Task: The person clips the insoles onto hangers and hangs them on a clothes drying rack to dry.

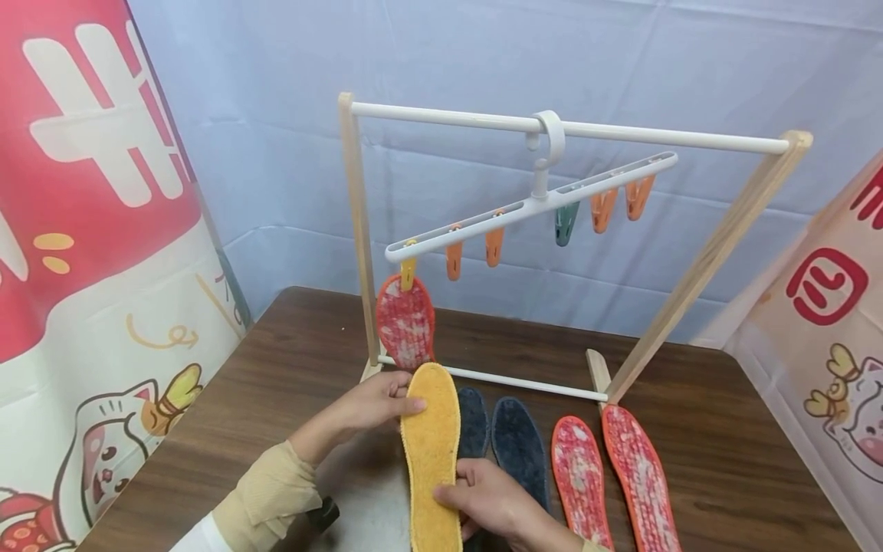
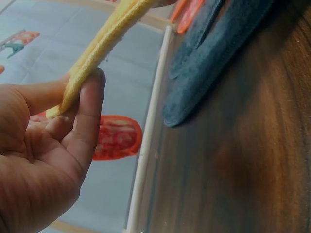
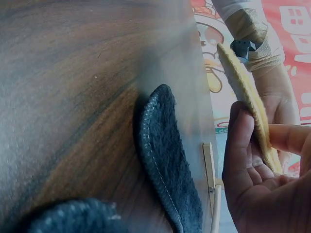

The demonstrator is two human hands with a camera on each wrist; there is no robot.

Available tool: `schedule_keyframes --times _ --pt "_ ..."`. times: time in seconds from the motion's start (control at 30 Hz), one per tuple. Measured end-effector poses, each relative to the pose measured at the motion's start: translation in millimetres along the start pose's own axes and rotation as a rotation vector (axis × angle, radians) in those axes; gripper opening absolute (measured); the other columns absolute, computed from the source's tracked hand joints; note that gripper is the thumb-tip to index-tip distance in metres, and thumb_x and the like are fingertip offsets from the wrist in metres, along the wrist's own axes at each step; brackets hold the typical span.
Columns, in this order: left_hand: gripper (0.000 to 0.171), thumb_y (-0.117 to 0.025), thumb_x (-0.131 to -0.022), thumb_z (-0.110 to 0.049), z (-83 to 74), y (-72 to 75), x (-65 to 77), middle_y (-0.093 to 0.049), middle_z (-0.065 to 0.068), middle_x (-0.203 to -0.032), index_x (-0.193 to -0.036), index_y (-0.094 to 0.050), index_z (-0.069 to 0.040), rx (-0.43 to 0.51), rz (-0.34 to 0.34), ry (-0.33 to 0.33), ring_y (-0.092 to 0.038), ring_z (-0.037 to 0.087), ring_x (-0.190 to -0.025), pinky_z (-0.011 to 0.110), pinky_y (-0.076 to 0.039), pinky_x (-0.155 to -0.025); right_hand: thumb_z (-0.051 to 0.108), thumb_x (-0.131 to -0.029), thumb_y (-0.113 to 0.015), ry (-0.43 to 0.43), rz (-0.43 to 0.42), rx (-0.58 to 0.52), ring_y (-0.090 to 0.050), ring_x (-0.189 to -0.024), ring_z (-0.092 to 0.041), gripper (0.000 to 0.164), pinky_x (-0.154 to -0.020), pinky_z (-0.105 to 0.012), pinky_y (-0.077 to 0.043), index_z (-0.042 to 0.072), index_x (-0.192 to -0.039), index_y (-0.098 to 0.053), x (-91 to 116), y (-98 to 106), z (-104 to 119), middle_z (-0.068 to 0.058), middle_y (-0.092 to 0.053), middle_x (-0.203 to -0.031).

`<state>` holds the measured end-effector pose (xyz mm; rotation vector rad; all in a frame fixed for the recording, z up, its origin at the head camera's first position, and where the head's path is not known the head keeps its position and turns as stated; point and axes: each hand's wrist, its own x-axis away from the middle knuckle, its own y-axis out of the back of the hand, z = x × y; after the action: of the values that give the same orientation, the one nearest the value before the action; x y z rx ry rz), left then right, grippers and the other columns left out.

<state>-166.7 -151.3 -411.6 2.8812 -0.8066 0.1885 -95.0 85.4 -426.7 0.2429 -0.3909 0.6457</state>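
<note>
Both hands hold one yellow fuzzy insole (image 1: 431, 445) above the table, its upper end toward the rack. The left hand (image 1: 369, 402) pinches its left edge near the upper end, thumb on the face and fingers behind, as the left wrist view also shows. Lower down, the right hand (image 1: 493, 498) pinches the right edge between thumb and fingers. Just behind the yellow insole's upper end, a red and white insole (image 1: 405, 326) hangs from a yellow clip (image 1: 408, 274) at the left end of a white clip hanger (image 1: 483, 222).
The hanger hooks over the white top bar (image 1: 441, 116) of a wooden-sided rack and tilts down to the left. Orange clips (image 1: 494, 247) and a green clip (image 1: 566, 224) dangle from it. Two dark insoles (image 1: 517, 445) and two red insoles (image 1: 641, 475) lie on the brown table (image 1: 752, 460).
</note>
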Motion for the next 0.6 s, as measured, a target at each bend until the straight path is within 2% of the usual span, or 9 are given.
schedule_keyframes --times 0.27,0.6 --pt "0.036 -0.064 -0.101 -0.022 -4.9 -0.7 -1.6 -0.076 0.012 -0.103 -0.126 -0.056 0.003 -0.037 -0.041 -0.021 -0.075 0.020 -0.088 0.036 -0.060 -0.075 0.025 -0.101 -0.063 0.046 -0.001 -0.048 -0.076 -0.078 -0.024 0.030 -0.058 -0.033 -0.060 -0.002 -0.113 -0.068 1 2 3 -0.015 -0.077 -0.090" --pt "0.039 -0.066 -0.100 -0.023 -11.9 -2.2 -2.8 -0.076 0.012 -0.105 -0.128 -0.056 0.003 -0.048 -0.073 -0.040 -0.075 0.022 -0.090 0.039 -0.061 -0.077 0.023 -0.103 -0.060 0.080 -0.019 -0.080 -0.076 -0.085 -0.027 0.035 -0.069 -0.038 -0.061 -0.007 -0.120 -0.064 0 5 4 -0.016 -0.076 -0.095"
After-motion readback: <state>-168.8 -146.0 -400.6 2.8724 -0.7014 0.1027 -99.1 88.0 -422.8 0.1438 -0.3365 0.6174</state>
